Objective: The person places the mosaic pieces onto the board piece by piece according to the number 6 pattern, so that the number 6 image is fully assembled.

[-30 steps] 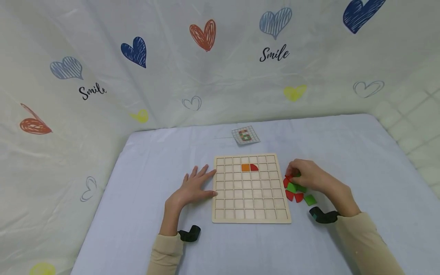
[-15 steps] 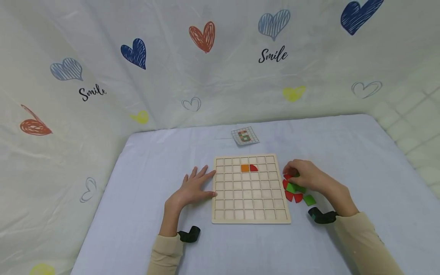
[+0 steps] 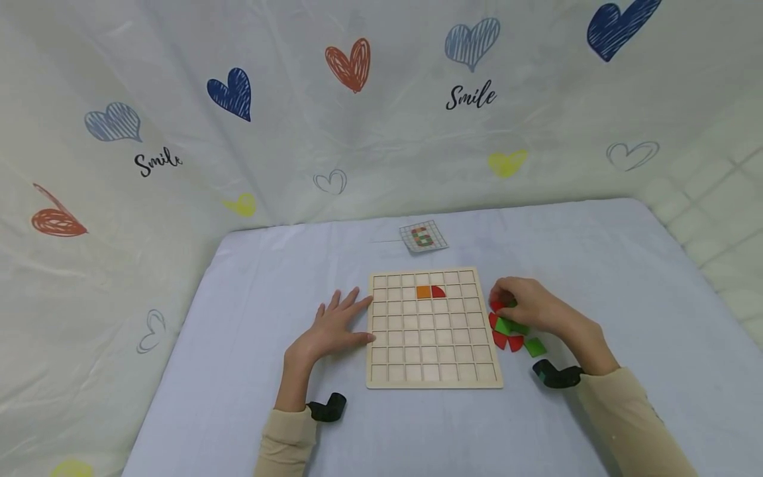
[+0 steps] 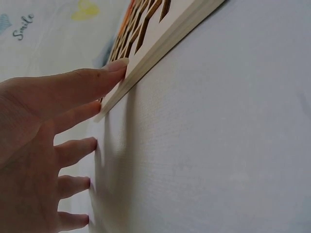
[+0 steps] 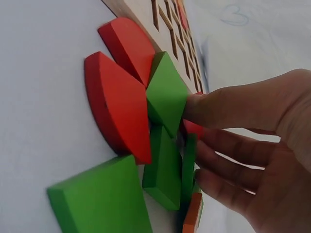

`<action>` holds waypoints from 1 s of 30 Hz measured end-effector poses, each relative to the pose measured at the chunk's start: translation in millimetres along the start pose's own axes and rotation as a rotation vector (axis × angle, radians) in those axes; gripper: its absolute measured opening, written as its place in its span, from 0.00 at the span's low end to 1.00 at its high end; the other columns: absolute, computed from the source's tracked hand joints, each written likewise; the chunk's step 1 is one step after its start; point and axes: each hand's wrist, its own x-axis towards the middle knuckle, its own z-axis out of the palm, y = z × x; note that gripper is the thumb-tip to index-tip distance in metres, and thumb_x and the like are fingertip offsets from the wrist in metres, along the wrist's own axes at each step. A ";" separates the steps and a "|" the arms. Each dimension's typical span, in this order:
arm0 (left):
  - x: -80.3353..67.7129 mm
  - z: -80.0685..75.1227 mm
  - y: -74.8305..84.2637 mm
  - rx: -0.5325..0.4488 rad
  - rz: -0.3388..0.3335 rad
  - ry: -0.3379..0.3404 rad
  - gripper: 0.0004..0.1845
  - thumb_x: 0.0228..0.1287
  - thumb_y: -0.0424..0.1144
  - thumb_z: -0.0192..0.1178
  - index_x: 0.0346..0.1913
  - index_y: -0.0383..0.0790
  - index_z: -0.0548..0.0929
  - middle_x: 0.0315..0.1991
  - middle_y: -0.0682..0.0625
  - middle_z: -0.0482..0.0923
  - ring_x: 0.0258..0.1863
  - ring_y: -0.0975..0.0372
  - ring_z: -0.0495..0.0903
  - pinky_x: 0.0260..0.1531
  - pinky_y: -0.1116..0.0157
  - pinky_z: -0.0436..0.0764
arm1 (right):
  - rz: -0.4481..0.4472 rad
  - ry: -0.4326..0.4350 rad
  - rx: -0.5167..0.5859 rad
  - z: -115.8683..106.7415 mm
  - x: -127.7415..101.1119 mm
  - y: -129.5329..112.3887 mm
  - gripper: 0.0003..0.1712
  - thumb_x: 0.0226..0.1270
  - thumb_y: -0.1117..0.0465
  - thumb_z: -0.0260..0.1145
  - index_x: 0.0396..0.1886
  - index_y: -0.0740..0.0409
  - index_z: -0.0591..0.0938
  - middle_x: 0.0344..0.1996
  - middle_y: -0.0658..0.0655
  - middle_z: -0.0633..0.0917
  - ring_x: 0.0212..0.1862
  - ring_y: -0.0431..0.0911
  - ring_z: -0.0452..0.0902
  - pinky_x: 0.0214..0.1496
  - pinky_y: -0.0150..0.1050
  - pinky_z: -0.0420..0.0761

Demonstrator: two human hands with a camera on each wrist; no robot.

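Note:
A wooden grid board (image 3: 422, 338) lies flat on the table, with an orange square tile (image 3: 423, 292) and a red quarter-circle tile (image 3: 438, 291) side by side in its upper cells. My left hand (image 3: 332, 329) is spread on the cloth; its thumb and index fingertip touch the board's left edge. To the right of the board my right hand (image 3: 530, 303) reaches into a loose pile, pinching a red tile (image 5: 192, 128) partly hidden behind the thumb. Around it lie green tiles (image 5: 166, 93), red quarter-circle tiles (image 5: 116, 106) and an orange piece (image 5: 192, 213).
A small printed card (image 3: 424, 237) with a coloured grid pattern lies beyond the board. One green square tile (image 3: 534, 347) sits at the near side of the pile. A hanging cloth with printed hearts (image 3: 348, 65) rises behind the white-covered table (image 3: 286, 265).
The head view has shifted very slightly. My right hand has edged a little left at the pile, and more of the red tile shows below its fingers. The left hand stays put.

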 end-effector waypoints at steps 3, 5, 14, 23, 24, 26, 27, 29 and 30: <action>0.0 0.2 -0.4 0.006 0.000 0.004 0.41 0.59 0.57 0.65 0.74 0.60 0.61 0.79 0.52 0.45 0.79 0.47 0.34 0.72 0.37 0.38 | -0.039 0.019 0.011 0.4 0.3 -1.4 0.07 0.58 0.67 0.70 0.37 0.59 0.81 0.31 0.52 0.82 0.35 0.45 0.74 0.39 0.38 0.80; -0.1 -0.1 -0.3 0.005 -0.001 0.004 0.41 0.59 0.57 0.65 0.74 0.60 0.60 0.79 0.52 0.45 0.79 0.47 0.34 0.72 0.37 0.38 | -0.061 0.035 0.019 1.0 0.6 -2.2 0.06 0.59 0.68 0.69 0.36 0.58 0.82 0.31 0.51 0.82 0.35 0.44 0.75 0.38 0.36 0.80; 0.6 -0.3 -0.7 0.002 0.007 0.002 0.42 0.59 0.57 0.66 0.74 0.60 0.60 0.79 0.52 0.45 0.79 0.47 0.34 0.72 0.37 0.38 | -0.087 0.114 0.020 6.1 0.7 -3.6 0.06 0.60 0.69 0.68 0.38 0.59 0.85 0.34 0.53 0.84 0.36 0.45 0.76 0.41 0.40 0.82; 3.1 2.9 -0.9 0.005 0.017 -0.014 0.42 0.59 0.58 0.64 0.75 0.61 0.59 0.79 0.53 0.43 0.79 0.48 0.32 0.73 0.38 0.36 | -0.140 0.165 0.038 3.4 -0.5 -5.4 0.08 0.60 0.69 0.69 0.40 0.61 0.86 0.36 0.53 0.85 0.40 0.46 0.81 0.44 0.44 0.85; 3.3 2.7 -0.7 0.009 0.015 -0.012 0.42 0.60 0.58 0.64 0.75 0.61 0.59 0.79 0.53 0.43 0.79 0.48 0.32 0.73 0.38 0.36 | -0.151 0.165 0.041 2.4 1.0 -6.2 0.08 0.60 0.69 0.69 0.40 0.60 0.86 0.36 0.52 0.86 0.40 0.46 0.81 0.44 0.43 0.85; 3.4 2.0 -0.7 0.012 0.008 -0.004 0.42 0.59 0.58 0.64 0.75 0.61 0.59 0.79 0.53 0.43 0.79 0.47 0.33 0.73 0.38 0.37 | -0.167 0.155 0.045 0.6 4.9 -8.8 0.08 0.61 0.69 0.68 0.41 0.59 0.86 0.37 0.52 0.86 0.40 0.45 0.81 0.45 0.43 0.85; 3.4 1.7 -0.9 0.012 0.006 0.000 0.42 0.59 0.58 0.64 0.75 0.61 0.59 0.79 0.53 0.43 0.79 0.47 0.33 0.73 0.38 0.37 | -0.172 0.146 0.046 -0.2 6.9 -10.7 0.08 0.61 0.68 0.68 0.41 0.59 0.86 0.38 0.52 0.86 0.41 0.45 0.80 0.45 0.43 0.85; 2.7 1.2 -1.4 0.018 0.003 -0.002 0.42 0.59 0.58 0.65 0.75 0.61 0.59 0.79 0.53 0.43 0.79 0.47 0.33 0.73 0.38 0.37 | -0.170 0.123 0.044 -1.1 10.6 -13.7 0.08 0.62 0.67 0.68 0.41 0.58 0.86 0.38 0.51 0.87 0.41 0.44 0.80 0.46 0.43 0.85; 2.3 1.0 -1.6 0.023 0.003 -0.004 0.42 0.59 0.59 0.64 0.75 0.61 0.59 0.79 0.53 0.43 0.79 0.47 0.33 0.73 0.38 0.38 | -0.168 0.109 0.048 -1.3 12.2 -15.9 0.08 0.62 0.67 0.68 0.41 0.58 0.86 0.38 0.51 0.87 0.41 0.44 0.80 0.46 0.43 0.84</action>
